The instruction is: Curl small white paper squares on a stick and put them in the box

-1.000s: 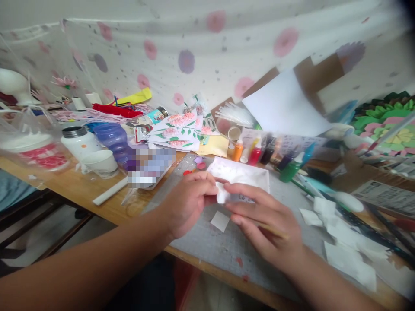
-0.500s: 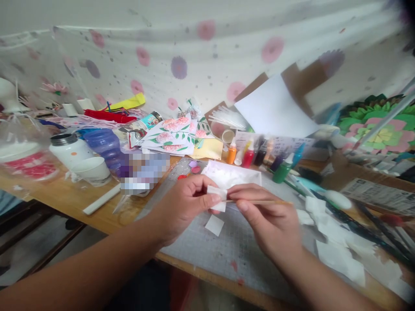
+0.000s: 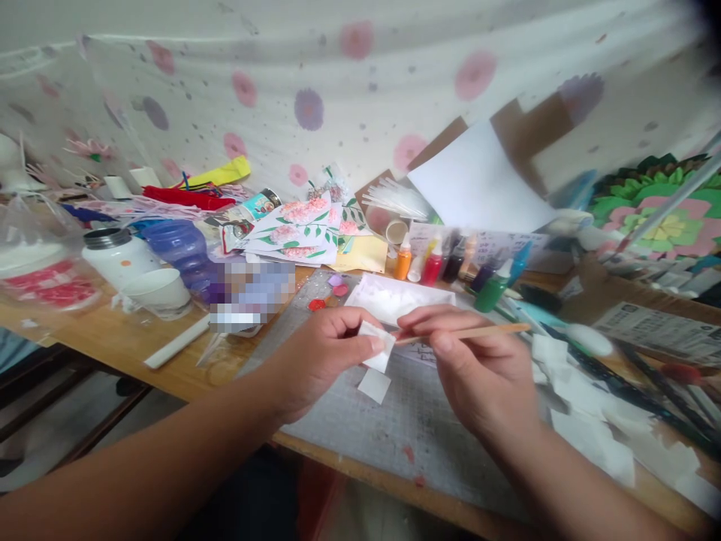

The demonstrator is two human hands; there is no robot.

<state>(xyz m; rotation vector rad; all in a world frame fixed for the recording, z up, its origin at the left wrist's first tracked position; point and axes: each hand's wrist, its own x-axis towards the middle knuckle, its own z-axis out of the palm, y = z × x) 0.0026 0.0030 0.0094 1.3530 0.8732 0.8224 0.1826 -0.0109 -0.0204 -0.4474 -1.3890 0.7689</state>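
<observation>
My left hand (image 3: 324, 357) pinches a small white paper square (image 3: 377, 346) between thumb and fingers above the grey cutting mat (image 3: 405, 428). My right hand (image 3: 478, 368) grips a thin wooden stick (image 3: 467, 331), held level with its left tip against the paper square's edge. A second white paper square (image 3: 374, 385) lies flat on the mat just below both hands. A white sheet (image 3: 397, 297) rests on the mat behind the hands.
Small paint bottles (image 3: 451, 267) stand in a row behind the mat. Several cut white paper pieces (image 3: 586, 421) lie at right beside pens. A white jar (image 3: 116, 252), a paper cup (image 3: 161, 291) and a blue bottle (image 3: 185, 248) stand at left; flower cards (image 3: 298, 229) lie further back.
My right hand has raised the stick from under its fingers and turned it level, bringing its tip to the paper square in my left hand. The view has shifted slightly.
</observation>
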